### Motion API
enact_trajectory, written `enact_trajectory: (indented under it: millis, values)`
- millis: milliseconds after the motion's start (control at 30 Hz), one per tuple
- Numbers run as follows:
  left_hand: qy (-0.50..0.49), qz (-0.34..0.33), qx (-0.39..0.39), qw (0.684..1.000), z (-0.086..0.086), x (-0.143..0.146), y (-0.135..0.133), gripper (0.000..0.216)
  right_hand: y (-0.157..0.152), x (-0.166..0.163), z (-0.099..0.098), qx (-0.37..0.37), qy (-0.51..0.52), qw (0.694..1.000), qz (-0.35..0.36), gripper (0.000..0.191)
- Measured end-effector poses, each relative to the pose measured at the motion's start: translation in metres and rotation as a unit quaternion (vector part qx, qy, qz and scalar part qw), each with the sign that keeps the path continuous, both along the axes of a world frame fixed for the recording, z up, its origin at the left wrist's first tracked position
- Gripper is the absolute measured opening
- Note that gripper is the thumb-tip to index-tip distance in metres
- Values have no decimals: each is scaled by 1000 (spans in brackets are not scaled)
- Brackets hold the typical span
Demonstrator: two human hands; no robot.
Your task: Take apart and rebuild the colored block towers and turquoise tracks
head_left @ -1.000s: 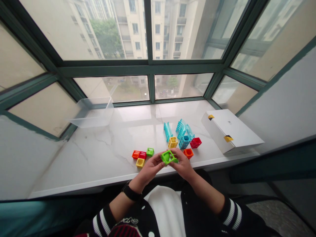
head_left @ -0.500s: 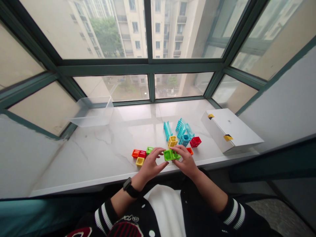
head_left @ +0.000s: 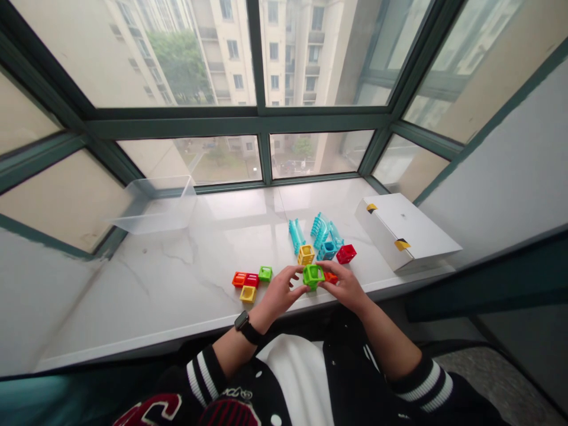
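Observation:
A bright green toy block point(head_left: 313, 276) with a round opening is pinched between both hands, above the front part of the white sill. My left hand point(head_left: 283, 292), with a dark watch on its wrist, grips its left side between thumb and fingers. My right hand point(head_left: 346, 287) grips the right side. Partly hidden by the right fingers is an orange block point(head_left: 331, 277). Just beyond the hands are a yellow block point(head_left: 306, 254), a blue block point(head_left: 327, 251) and a red block point(head_left: 346, 254). Left of my left hand lies a smaller-looking green block point(head_left: 265, 273).
Joined orange point(head_left: 239, 279), red point(head_left: 251, 280) and yellow blocks point(head_left: 248, 294) lie at left. Translucent blue track pieces point(head_left: 296, 236) are farther back. A clear plastic bin point(head_left: 155, 214) stands back left, a white box point(head_left: 408, 231) at right. Window frames border the sill point(head_left: 177, 284).
The green block between my hands has been turned, its opening now facing me more. My left hand has shifted slightly right, uncovering the other green block. The whole view has shifted slightly.

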State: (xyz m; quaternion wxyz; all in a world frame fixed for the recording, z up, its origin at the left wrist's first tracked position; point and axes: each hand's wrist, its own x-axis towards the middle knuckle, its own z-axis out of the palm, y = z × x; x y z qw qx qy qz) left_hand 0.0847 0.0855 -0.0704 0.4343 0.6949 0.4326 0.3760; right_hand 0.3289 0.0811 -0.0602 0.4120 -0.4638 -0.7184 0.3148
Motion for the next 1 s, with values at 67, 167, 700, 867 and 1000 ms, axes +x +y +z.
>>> enact_trajectory:
  millis: [67,167,700,867,1000]
  values:
    - [-11,13,-33,999,-10,0,1,55,4,10,-1,14,-48,999,-22,45]
    - [-18,30,-64,997,-26,0,5,55,12,20,-7,16,-100,994,-42,44]
    - [10,23,-60,998,-64,30,18,47,22,10,-36,13,-155,988,-18,48]
    - [-3,12,-72,997,-64,31,18,43,23,12,-35,7,-165,986,-17,48]
    - [-1,13,-72,997,-63,31,19,44,23,11,-34,1,-171,985,-17,48]
